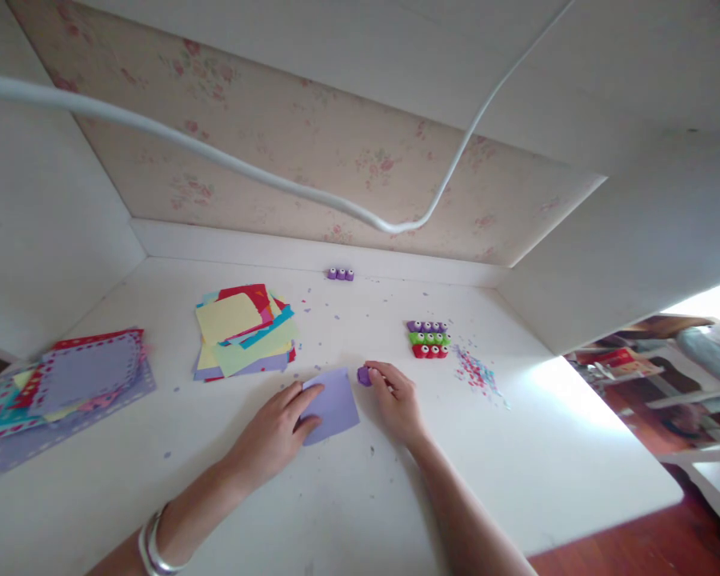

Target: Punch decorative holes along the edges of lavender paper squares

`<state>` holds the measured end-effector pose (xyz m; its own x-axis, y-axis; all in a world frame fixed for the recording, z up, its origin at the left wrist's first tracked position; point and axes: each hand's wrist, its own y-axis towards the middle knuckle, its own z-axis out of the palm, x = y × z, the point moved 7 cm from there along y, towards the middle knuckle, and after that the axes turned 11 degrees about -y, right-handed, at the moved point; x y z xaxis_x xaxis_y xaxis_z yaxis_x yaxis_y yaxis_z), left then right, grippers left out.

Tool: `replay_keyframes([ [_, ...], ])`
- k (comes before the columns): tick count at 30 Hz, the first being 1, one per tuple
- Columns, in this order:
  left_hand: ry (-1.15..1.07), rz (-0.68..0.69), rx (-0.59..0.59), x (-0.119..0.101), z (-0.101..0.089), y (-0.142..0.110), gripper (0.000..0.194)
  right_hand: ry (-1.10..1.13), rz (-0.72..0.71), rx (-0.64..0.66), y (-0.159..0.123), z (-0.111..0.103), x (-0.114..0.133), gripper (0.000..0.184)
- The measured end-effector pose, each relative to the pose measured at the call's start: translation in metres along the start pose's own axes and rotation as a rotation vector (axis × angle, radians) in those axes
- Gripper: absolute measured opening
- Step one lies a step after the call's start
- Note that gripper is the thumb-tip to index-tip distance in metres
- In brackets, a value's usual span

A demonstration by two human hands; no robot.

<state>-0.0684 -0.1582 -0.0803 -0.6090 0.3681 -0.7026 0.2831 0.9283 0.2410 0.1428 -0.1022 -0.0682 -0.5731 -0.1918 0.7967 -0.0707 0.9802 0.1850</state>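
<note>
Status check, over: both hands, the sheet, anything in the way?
Left hand on sheet, left edge. Right hand holding purple punch by sheet's upper right corner. Confetti off right, apart from sheet.

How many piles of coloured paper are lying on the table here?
2: a far-left pile, and a second pile nearer the middle, beyond the left hand. The single lilac sheet at that hand's fingers lies apart from both.
</note>
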Motion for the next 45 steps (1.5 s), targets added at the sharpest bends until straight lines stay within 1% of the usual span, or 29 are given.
replay_keyframes([
  [3,-0.012,0.005,-0.015,-0.001,-0.001,0.0,0.039,-0.086,-0.068,-0.05,0.0,-0.008,0.004,0.03],
  [6,-0.026,0.02,-0.011,-0.003,-0.002,0.0,0.037,-0.112,-0.047,-0.061,0.0,-0.012,0.001,0.031],
  [10,-0.033,0.01,-0.012,-0.002,-0.003,0.0,0.035,-0.114,-0.037,-0.034,-0.001,-0.009,0.001,0.031],
  [18,-0.076,-0.02,-0.023,0.001,-0.004,0.003,0.037,-0.125,-0.108,0.046,-0.006,-0.002,0.009,0.026],
  [24,-0.14,-0.045,-0.003,0.002,-0.003,0.003,0.04,-0.121,-0.082,0.016,-0.005,-0.003,0.008,0.027],
  [31,-0.242,-0.146,-0.01,0.007,-0.007,0.005,0.039,-0.117,-0.112,0.033,-0.006,-0.001,0.01,0.027],
  [35,-0.254,-0.206,-0.001,0.008,-0.008,0.005,0.04,-0.131,-0.133,0.045,-0.008,0.001,0.009,0.027],
  [42,-0.257,-0.18,0.013,0.007,-0.005,0.005,0.04,-0.149,-0.153,0.055,-0.008,0.001,0.012,0.023],
  [45,-0.234,-0.171,0.01,0.006,-0.006,0.005,0.04,-0.139,-0.134,0.047,-0.007,0.001,0.01,0.023],
])
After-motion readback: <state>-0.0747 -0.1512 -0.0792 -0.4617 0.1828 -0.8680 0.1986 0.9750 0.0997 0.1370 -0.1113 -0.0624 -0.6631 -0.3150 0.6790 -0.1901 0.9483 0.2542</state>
